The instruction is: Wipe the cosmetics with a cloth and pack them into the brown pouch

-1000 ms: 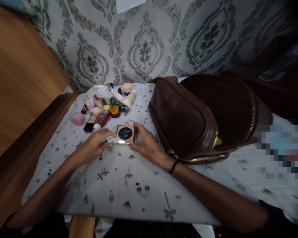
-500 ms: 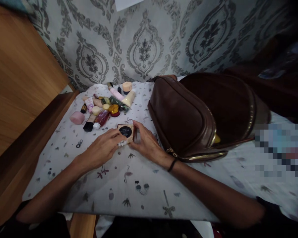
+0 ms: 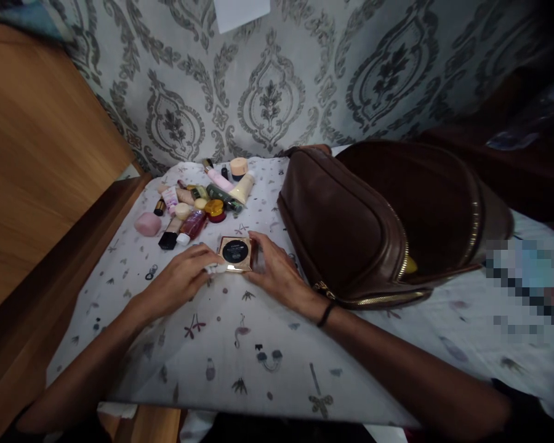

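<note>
A square gold makeup compact (image 3: pixel 236 251) with a round black label lies between my hands over the cloth. My right hand (image 3: pixel 279 271) grips its right side, thumb at the near corner and fingers at the far one. My left hand (image 3: pixel 184 274) is closed at the compact's left side, pinching a small white wipe (image 3: pixel 216 268) that looks like tissue. The label now shows whole. Beyond the hands sits a group of cosmetics: a pink sponge (image 3: pixel 148 224), a red bottle with a white cap (image 3: pixel 192 225), a yellow-lidded jar (image 3: pixel 215 210) and several tubes.
A brown leather bag (image 3: pixel 337 215) lies unzipped to the right, with something yellow (image 3: pixel 410 265) inside. The printed cloth (image 3: pixel 231 369) covers the table. A wooden cabinet (image 3: pixel 41 154) stands at the left, and the patterned wall (image 3: pixel 272 92) rises behind.
My left hand has drawn back left off the compact's face with the white wipe, uncovering the label. My right hand keeps its grip. The view has shifted slightly.
</note>
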A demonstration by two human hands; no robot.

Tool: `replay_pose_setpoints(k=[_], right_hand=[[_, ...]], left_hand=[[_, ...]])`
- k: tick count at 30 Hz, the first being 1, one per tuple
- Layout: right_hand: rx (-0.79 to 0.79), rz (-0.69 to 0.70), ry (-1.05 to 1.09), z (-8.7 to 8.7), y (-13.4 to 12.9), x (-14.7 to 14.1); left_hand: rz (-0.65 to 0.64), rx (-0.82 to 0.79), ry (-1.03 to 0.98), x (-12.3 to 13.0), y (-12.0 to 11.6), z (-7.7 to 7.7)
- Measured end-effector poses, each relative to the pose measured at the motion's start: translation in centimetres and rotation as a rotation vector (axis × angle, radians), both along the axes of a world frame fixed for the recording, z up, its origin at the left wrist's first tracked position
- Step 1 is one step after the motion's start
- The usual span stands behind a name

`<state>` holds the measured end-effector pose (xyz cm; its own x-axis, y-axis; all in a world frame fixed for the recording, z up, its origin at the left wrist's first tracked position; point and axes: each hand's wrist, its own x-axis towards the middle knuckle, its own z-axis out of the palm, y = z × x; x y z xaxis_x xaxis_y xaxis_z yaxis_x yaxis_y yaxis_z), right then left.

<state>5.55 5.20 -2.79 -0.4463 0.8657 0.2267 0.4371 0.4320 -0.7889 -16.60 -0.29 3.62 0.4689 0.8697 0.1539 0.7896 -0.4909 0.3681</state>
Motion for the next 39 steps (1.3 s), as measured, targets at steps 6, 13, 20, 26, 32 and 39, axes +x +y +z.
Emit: replay_pose_setpoints(k=[6,13,20,26,32,39], right_hand=[[-0.001,0.003,0.010,-0.1,0.0,0.0],[-0.001,0.008,0.004,0.0,0.0,0.0],[0.003,0.008,0.011,0.3,-0.1,0.0],[-0.021,-0.015,0.005,0.1,-0.1,0.0],[-0.037,-0.019,0.044,-0.3,0.2,-0.2],[-0.041,-0.017,0.048,-0.3,0.1,-0.1]], left_hand=[[0.097,-0.052,-0.081,-0.8,2.7,-0.1],[0.152,-0.063,-0.024,-0.7,5.9,-0.2],[0.128,-0.040,0.050,0.3,7.4,0.2],[0.032,-0.043,0.128,2.8,8.0,1.0],[-0.017,-0.033,0.208,4.6,8.2,1.3],[-0.090,-0.064,0.160,4.9,7.1,1.4]])
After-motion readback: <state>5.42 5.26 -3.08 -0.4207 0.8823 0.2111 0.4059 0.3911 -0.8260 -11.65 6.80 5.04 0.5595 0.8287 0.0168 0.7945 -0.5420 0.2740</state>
